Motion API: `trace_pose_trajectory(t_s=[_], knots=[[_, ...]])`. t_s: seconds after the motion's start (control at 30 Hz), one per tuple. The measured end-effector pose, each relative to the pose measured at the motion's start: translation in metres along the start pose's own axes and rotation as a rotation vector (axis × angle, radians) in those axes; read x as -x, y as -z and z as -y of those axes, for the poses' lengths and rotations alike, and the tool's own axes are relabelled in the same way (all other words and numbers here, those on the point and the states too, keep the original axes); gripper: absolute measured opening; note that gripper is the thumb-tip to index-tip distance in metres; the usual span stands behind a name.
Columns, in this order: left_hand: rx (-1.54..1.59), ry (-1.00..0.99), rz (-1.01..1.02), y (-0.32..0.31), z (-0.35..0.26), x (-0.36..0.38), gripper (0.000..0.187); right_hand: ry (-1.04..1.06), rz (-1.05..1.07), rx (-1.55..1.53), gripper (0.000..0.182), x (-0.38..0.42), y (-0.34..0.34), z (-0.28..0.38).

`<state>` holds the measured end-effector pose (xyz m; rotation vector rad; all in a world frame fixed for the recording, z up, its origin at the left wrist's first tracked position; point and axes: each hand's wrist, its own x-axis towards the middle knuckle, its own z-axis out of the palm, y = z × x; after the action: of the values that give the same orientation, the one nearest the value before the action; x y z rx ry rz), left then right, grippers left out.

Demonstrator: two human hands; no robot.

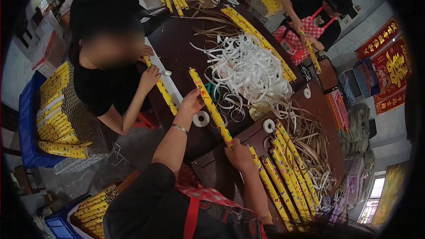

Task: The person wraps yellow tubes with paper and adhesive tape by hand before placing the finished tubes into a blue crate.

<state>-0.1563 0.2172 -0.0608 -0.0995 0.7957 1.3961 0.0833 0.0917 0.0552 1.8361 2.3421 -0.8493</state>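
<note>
A long yellow tube [210, 108] with a colourful printed pattern slants across the middle of the head view, its far end pointing up and left. My left hand [192, 102], with a bracelet at the wrist, grips it around the middle from the left side. Around its near end my right hand [240, 156] is closed. Just left of the tube, a roll of white tape [201, 119] lies flat on the dark table [179, 46]. Beside my right forearm lie several similar yellow tubes [287, 172] in a row.
White strips [252, 68] are heaped beyond the tube, with brown strips [310, 137] at the right. Another tape roll [268, 125] is near the tubes. A co-worker [106, 48] at left handles a tube; another person [318, 22] holds one at right. A blue crate [28, 119] contains tubes.
</note>
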Motion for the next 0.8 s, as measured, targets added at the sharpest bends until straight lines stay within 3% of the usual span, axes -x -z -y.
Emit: trace_pose_trajectory(t_s=[0.27,0.33,0.53,0.63,0.73,0.8], knots=[[0.041,0.039,0.041,0.002,0.004,-0.004,0.022,-0.009,-0.004,-0.018,0.041,0.000,-0.002,-0.002],[-0.025,0.042,-0.101,-0.002,0.006,-0.006,0.021,0.020,-0.015,-0.005,0.040,0.000,-0.003,-0.003],[0.000,0.033,-0.076,-0.002,0.012,0.001,0.022,-0.004,-0.010,0.048,0.036,-0.013,0.005,-0.004],[-0.175,0.046,-0.006,-0.008,0.022,0.024,0.038,0.041,-0.133,0.064,0.034,-0.031,-0.002,-0.016],[-0.393,-0.019,-0.107,-0.006,0.043,0.045,0.053,0.033,-0.164,0.092,0.033,-0.053,0.000,-0.017],[-0.479,0.034,-0.036,0.005,0.054,0.062,0.049,0.039,-0.146,0.092,0.033,-0.069,0.007,-0.013]])
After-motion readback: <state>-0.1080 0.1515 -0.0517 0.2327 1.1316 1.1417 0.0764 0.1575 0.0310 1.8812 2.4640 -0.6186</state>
